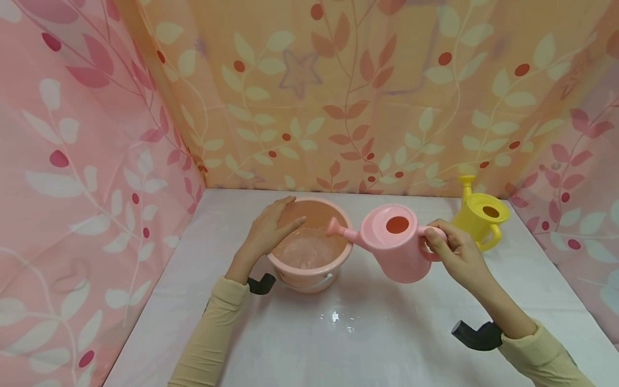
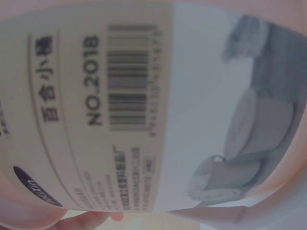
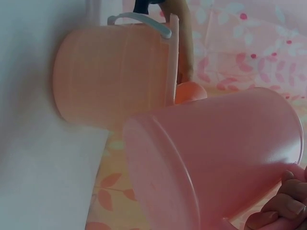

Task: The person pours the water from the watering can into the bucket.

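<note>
A pink watering can point(image 1: 401, 263) hangs over the table, its spout reaching across the rim of a peach bucket point(image 1: 309, 279). My right hand point(image 1: 456, 255) grips the can's handle; in the right wrist view the curled fingers point(image 3: 288, 206) show at the lower right. Inside the bucket lies clear water point(image 1: 309, 250) with a few bubbles. My left hand point(image 1: 271, 226) rests at the bucket's left rim, fingers extended and thumb stretched over the opening. A printed label point(image 2: 129, 96) on the bucket's side fills the left wrist view.
A yellow watering can point(image 1: 471, 217) stands at the back right, behind my right hand. Wet drops point(image 1: 336, 317) glisten on the white tabletop point(image 1: 387, 344) in front of the bucket. Patterned cloth point(image 1: 271, 129) encloses the back and sides.
</note>
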A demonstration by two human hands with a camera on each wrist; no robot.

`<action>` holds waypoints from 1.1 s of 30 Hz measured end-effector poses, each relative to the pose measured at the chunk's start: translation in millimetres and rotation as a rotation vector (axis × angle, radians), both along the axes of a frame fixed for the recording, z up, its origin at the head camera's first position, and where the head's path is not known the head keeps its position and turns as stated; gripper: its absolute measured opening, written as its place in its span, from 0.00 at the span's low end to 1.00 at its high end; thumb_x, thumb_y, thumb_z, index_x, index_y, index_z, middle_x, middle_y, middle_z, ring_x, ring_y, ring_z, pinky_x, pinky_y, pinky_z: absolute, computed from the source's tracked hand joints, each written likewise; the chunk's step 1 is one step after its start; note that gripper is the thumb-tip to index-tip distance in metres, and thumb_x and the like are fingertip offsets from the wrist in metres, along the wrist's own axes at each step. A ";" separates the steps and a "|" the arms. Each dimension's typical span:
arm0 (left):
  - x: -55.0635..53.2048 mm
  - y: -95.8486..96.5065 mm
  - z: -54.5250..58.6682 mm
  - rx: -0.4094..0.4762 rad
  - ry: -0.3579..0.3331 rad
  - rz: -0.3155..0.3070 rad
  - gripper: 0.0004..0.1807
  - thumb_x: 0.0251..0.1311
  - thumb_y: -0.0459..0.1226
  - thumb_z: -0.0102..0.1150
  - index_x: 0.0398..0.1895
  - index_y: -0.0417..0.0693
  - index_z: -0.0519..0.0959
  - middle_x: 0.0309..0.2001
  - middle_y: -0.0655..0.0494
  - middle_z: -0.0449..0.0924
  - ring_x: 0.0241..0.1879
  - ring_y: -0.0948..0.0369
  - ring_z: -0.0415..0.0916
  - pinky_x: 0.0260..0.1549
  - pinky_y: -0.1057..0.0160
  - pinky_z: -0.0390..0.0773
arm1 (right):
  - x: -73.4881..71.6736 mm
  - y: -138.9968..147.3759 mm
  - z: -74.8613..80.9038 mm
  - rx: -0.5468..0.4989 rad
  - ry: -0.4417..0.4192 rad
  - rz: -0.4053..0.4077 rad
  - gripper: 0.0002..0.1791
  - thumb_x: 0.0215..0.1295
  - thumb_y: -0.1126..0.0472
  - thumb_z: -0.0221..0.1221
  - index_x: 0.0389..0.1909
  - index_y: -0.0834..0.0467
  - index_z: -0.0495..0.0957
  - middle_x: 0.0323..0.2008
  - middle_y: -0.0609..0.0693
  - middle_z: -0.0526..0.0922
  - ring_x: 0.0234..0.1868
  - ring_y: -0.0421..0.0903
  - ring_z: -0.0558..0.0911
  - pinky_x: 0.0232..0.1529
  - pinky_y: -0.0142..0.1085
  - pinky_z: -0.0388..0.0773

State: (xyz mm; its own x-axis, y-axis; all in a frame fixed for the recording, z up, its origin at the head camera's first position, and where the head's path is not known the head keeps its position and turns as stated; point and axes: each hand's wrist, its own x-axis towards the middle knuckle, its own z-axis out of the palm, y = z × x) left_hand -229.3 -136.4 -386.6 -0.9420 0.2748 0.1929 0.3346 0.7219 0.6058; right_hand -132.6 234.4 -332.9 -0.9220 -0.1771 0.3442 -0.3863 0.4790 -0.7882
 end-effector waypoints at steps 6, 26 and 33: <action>0.1 -0.2 0.0 -0.003 0.006 -0.004 0.41 0.55 0.68 0.44 0.69 0.62 0.58 0.68 0.59 0.59 0.66 0.53 0.57 0.58 0.40 0.61 | -0.2 -0.4 0.9 0.009 0.006 -0.003 0.07 0.69 0.65 0.49 0.39 0.62 0.75 0.32 0.41 0.77 0.34 0.37 0.77 0.29 0.31 0.80; 0.3 0.9 1.5 -0.008 0.016 -0.007 0.41 0.56 0.67 0.44 0.69 0.58 0.59 0.68 0.59 0.59 0.66 0.52 0.58 0.58 0.40 0.61 | -1.0 0.0 3.0 0.043 0.011 -0.019 0.07 0.69 0.64 0.50 0.40 0.61 0.75 0.33 0.44 0.77 0.34 0.38 0.77 0.28 0.33 0.81; 0.7 0.9 0.9 -0.012 0.008 -0.012 0.41 0.56 0.67 0.44 0.69 0.60 0.58 0.68 0.59 0.58 0.66 0.52 0.57 0.57 0.40 0.62 | -0.6 0.0 3.6 0.056 0.024 -0.018 0.06 0.68 0.64 0.51 0.39 0.61 0.76 0.33 0.44 0.77 0.33 0.39 0.77 0.29 0.30 0.80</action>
